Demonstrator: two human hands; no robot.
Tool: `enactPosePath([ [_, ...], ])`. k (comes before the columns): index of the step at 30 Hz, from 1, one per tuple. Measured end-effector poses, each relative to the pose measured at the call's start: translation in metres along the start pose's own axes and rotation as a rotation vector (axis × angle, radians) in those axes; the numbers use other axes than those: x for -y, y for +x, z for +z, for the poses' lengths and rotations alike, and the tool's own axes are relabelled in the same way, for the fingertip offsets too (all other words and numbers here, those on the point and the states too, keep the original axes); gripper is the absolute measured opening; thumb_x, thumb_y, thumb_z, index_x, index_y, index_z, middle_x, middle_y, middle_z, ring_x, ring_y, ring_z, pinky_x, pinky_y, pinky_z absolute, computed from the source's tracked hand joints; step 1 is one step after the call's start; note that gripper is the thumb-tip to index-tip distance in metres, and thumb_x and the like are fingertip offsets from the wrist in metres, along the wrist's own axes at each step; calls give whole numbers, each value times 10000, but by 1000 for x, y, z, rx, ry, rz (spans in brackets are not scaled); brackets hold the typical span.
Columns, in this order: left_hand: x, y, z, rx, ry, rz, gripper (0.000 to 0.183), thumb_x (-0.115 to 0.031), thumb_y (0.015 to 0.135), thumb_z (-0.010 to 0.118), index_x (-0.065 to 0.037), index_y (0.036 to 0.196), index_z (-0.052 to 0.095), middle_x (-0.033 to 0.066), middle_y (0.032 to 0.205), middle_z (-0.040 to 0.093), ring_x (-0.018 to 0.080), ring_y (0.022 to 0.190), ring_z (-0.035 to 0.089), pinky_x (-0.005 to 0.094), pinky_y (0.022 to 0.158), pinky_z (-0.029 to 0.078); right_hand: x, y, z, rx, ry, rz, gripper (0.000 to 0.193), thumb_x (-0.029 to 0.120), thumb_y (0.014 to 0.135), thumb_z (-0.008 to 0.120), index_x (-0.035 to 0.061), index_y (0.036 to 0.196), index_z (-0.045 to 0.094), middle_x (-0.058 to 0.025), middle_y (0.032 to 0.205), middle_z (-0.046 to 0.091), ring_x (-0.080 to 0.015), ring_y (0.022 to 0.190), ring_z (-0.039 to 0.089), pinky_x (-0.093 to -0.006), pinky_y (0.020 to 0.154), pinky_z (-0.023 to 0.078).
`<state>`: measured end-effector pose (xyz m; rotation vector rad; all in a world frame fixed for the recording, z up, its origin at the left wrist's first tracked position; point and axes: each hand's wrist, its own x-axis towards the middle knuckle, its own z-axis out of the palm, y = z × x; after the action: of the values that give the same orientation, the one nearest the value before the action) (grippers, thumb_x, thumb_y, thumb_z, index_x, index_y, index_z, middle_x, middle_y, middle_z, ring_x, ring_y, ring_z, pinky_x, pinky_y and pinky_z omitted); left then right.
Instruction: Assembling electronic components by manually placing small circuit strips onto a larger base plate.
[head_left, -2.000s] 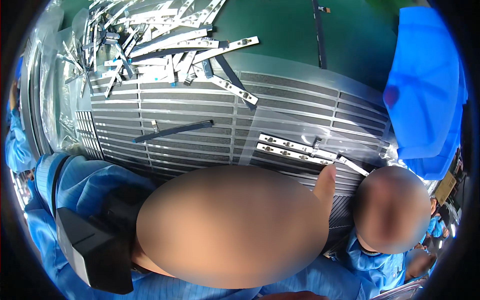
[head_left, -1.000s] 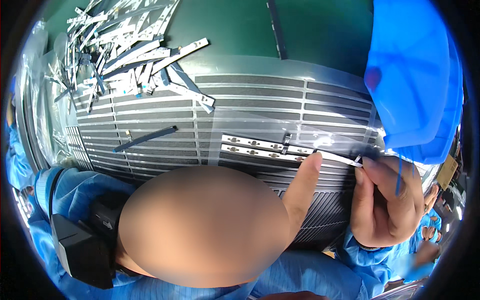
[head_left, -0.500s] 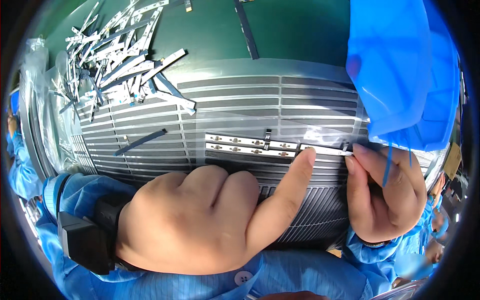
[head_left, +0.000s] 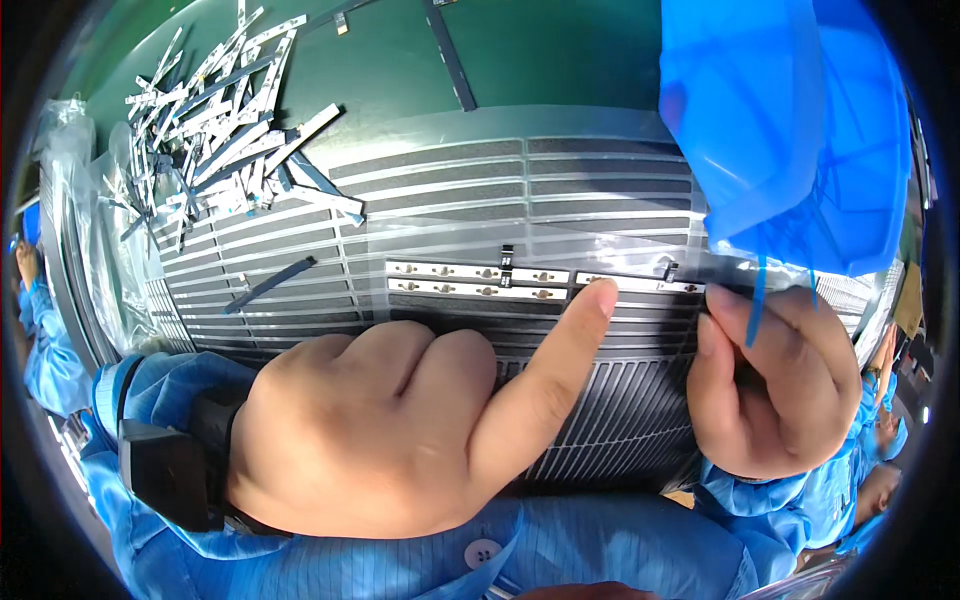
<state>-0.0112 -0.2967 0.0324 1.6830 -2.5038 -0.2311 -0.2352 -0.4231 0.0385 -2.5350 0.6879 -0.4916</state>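
Since a second ago, the strip (head_left: 640, 285) has swung from a downward slant to nearly level, in line with the two white strips (head_left: 460, 289) at the centre; the whole scene has slid left as the view turned. The strip is now at three o'clock, on the slotted tray (head_left: 440, 185), its black tab (head_left: 671, 270) pointing to twelve.

The left hand (head_left: 365, 430), at seven o'clock, is mostly folded, one finger stretched onto the strip's left part, probably to pin it flat. The right hand (head_left: 775, 385), towards four, has finger and thumb narrowly apart at the strip's far end, seemingly to steady its angle. The gap beside the white strips perhaps keeps the ends from overlapping.

The pile (head_left: 225, 150) sits at ten and the blue bin (head_left: 750, 120) at two, likely so that the middle stays free for handling.

The left hand's curled fingers are hidden underneath, so I cannot tell whether they hold anything; nor whether the right tips grip the strip or merely touch it. Blue strands (head_left: 756, 312) cross the right hand. The bin is cut off at the top, and the pile is too tangled to count.
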Motion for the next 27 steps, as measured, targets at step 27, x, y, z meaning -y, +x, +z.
enactPosePath([
  [27,1,0,-6,78,-53,-17,527,-258,940,639,-2,1399,600,-18,581,431,114,425,427,282,380,393,-2,-4,4,13,-71,-80,287,-24,735,687,-52,1013,753,-77,722,597,-184,520,504,-292,491,404],
])
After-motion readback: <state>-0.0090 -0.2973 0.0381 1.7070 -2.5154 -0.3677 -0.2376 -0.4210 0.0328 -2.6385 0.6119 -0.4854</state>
